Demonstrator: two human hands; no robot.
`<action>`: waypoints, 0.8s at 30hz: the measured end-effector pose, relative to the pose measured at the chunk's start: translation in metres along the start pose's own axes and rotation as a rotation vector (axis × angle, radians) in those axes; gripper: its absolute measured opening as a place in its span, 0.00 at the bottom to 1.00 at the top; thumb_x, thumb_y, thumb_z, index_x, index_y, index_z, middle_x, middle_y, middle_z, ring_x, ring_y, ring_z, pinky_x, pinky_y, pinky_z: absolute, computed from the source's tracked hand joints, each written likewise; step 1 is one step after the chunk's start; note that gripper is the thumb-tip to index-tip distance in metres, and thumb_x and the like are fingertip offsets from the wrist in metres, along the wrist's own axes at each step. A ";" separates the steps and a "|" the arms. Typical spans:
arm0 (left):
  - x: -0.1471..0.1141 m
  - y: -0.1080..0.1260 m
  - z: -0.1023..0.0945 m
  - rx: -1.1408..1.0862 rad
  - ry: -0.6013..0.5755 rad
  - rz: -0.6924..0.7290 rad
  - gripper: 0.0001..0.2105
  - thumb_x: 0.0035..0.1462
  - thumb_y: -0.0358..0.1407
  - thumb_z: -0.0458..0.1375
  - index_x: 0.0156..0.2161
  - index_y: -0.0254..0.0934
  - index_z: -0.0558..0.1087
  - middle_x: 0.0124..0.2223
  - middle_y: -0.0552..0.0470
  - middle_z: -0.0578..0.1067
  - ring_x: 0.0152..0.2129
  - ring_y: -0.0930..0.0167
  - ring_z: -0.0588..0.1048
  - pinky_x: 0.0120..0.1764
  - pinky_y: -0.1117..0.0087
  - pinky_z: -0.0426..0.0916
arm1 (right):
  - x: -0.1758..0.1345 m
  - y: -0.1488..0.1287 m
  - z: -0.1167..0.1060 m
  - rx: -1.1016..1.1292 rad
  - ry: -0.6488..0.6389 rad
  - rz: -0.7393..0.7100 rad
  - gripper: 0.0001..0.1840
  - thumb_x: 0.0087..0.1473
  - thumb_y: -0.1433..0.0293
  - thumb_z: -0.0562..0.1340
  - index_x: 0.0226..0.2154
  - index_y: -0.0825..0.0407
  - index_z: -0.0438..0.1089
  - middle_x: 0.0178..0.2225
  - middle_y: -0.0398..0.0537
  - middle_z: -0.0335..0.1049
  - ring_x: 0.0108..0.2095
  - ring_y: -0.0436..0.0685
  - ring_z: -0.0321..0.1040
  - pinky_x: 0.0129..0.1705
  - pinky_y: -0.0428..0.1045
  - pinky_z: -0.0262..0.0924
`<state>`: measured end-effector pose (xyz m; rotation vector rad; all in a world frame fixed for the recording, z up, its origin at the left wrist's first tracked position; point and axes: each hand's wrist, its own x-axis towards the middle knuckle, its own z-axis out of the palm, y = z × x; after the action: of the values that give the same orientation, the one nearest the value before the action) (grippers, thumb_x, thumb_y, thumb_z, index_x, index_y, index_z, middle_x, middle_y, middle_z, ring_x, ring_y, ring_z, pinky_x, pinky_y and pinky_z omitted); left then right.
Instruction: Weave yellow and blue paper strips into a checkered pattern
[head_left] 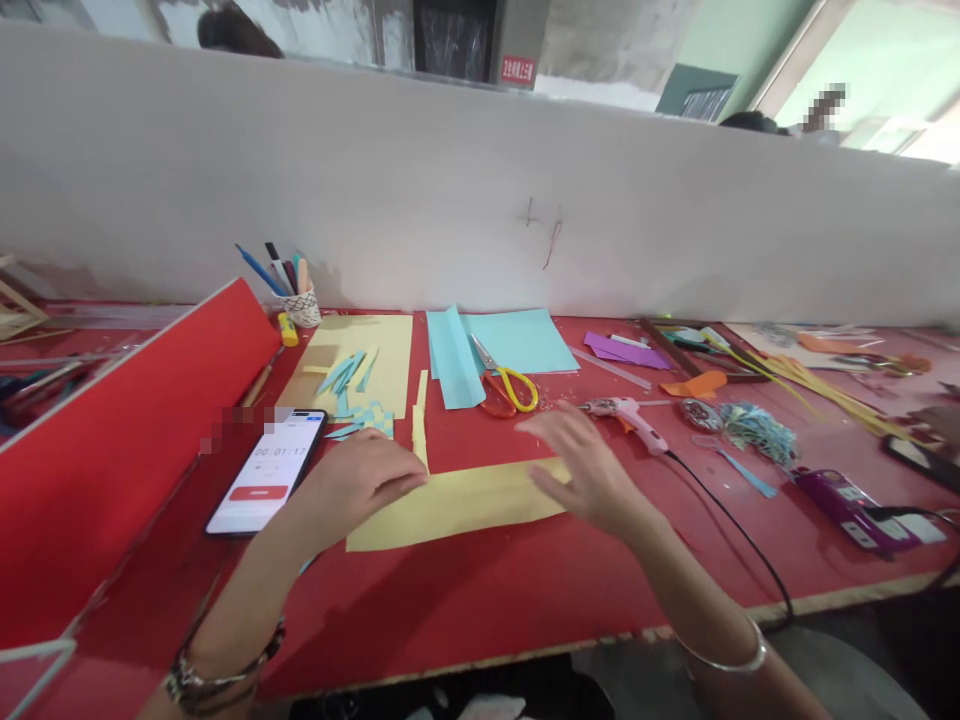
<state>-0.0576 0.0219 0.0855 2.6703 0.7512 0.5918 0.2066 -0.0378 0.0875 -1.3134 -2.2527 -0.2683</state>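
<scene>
A long yellow paper strip (457,508) lies across the red table in front of me. Over its left end is my left hand (364,475), fingers bent and held close together; anything between them is hidden. My right hand (581,465) is above the strip's other end, thumb and fingers apart, with nothing visible in it. A narrow yellow strip (419,425) reaches toward my left fingertips. Beyond it lie scissors (504,375) with yellow and red handles, partly on a light blue paper (521,335). Near my left hand is a small blue-and-yellow woven paper piece (379,417).
A phone (270,465) showing a timer lies left, beside a red board (142,430). A pink glue gun (630,420) with a black cord is to the right, near a purple power strip (855,510). A pen cup (301,305) stands by the white partition (450,190).
</scene>
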 end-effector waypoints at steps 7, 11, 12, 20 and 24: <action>0.000 0.012 0.005 0.206 0.073 0.027 0.15 0.61 0.35 0.42 0.27 0.38 0.68 0.24 0.56 0.73 0.22 0.73 0.68 0.33 0.70 0.58 | 0.014 -0.024 0.021 0.064 -0.324 -0.107 0.18 0.60 0.69 0.46 0.21 0.53 0.60 0.18 0.41 0.62 0.19 0.48 0.56 0.24 0.44 0.46; 0.014 0.028 0.021 0.246 0.033 0.090 0.11 0.58 0.29 0.45 0.26 0.37 0.66 0.22 0.56 0.71 0.20 0.73 0.67 0.27 0.72 0.56 | 0.020 -0.031 0.023 0.041 -0.376 -0.058 0.16 0.59 0.68 0.49 0.22 0.53 0.60 0.17 0.39 0.59 0.17 0.47 0.53 0.21 0.44 0.37; 0.017 0.030 0.025 0.284 0.084 0.090 0.13 0.57 0.28 0.45 0.23 0.36 0.64 0.20 0.56 0.69 0.17 0.73 0.66 0.24 0.72 0.55 | 0.021 -0.033 0.023 0.041 -0.380 -0.051 0.16 0.59 0.67 0.49 0.22 0.53 0.60 0.17 0.39 0.58 0.17 0.47 0.52 0.21 0.44 0.37; 0.007 0.020 0.031 0.506 0.260 0.349 0.16 0.57 0.23 0.40 0.21 0.37 0.59 0.16 0.59 0.63 0.13 0.75 0.59 0.21 0.71 0.50 | 0.012 -0.028 0.013 0.168 -0.409 -0.024 0.22 0.61 0.64 0.42 0.21 0.52 0.58 0.16 0.38 0.54 0.17 0.47 0.49 0.20 0.43 0.38; -0.017 0.002 0.017 0.604 0.260 0.297 0.17 0.56 0.22 0.41 0.19 0.37 0.57 0.15 0.60 0.62 0.12 0.76 0.59 0.21 0.72 0.51 | -0.001 -0.012 0.001 0.200 -0.411 0.017 0.23 0.61 0.63 0.41 0.20 0.52 0.57 0.17 0.39 0.55 0.17 0.47 0.51 0.21 0.43 0.42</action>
<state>-0.0625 0.0082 0.0659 3.3439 0.6859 0.9237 0.1959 -0.0440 0.0872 -1.3753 -2.5185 0.2526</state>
